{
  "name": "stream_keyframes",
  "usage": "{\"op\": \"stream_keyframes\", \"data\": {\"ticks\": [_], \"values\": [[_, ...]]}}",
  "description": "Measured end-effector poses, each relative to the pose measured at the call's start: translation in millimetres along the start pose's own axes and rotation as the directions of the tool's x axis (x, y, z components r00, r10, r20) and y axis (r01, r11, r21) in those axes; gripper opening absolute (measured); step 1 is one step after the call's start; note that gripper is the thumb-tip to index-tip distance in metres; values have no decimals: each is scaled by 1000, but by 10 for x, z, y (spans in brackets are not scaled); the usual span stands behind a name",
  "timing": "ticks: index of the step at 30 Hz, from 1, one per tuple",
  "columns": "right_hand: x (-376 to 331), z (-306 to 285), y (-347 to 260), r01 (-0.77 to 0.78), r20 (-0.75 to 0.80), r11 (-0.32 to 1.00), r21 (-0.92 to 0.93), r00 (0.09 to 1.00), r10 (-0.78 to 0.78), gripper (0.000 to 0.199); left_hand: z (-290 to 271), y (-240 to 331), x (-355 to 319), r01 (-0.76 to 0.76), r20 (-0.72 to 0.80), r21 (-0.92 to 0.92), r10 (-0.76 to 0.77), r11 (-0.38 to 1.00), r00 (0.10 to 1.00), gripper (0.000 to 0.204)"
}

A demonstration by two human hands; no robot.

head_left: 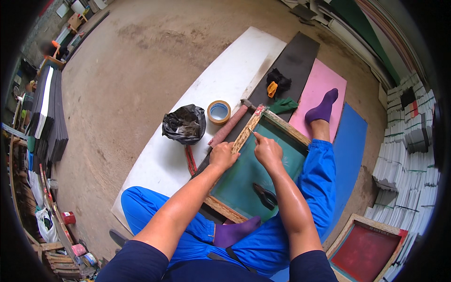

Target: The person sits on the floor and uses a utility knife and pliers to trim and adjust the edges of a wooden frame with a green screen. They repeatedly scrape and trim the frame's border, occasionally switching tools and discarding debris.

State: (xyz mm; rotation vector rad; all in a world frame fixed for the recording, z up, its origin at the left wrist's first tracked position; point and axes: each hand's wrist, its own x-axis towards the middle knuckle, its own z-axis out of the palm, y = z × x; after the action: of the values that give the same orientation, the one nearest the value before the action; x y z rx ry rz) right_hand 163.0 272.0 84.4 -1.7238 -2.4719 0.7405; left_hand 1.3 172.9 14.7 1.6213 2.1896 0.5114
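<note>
Between my legs lies a wooden screen-printing frame [224,208] with teal mesh [235,179]. My left hand [224,155] is closed around its left rail. Over the mesh, my right hand [268,151] is closed in a pinch on a thin, small tool [251,132], its tip against the inner side of that same rail; its exact kind is too small to tell. Dark-handled pliers [266,195] rest on the mesh near my right forearm. Just left of the frame lies a hammer [229,125] with a pinkish wrapped handle, its head near the frame's far corner.
A roll of tape [219,112] and a container lined with a black plastic bag [184,124] stand on a white board [155,169]. Dark and green cloths [283,105] lie beyond the frame. A red-mesh frame [364,251] leans at lower right beside stacked white sheets [404,164].
</note>
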Motion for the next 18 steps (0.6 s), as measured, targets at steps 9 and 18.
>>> {"op": "stream_keyframes", "data": {"ticks": [9,18], "values": [[23,-42,-45,64,53,994,-89,997,-59,41,-21,13,-16,0,-10,-55,-1,998,1000,38],[184,102,199,102,39,974,205,993,-112,45,23,49,-1,-18,-17,-26,18,1000,1000,38]]}}
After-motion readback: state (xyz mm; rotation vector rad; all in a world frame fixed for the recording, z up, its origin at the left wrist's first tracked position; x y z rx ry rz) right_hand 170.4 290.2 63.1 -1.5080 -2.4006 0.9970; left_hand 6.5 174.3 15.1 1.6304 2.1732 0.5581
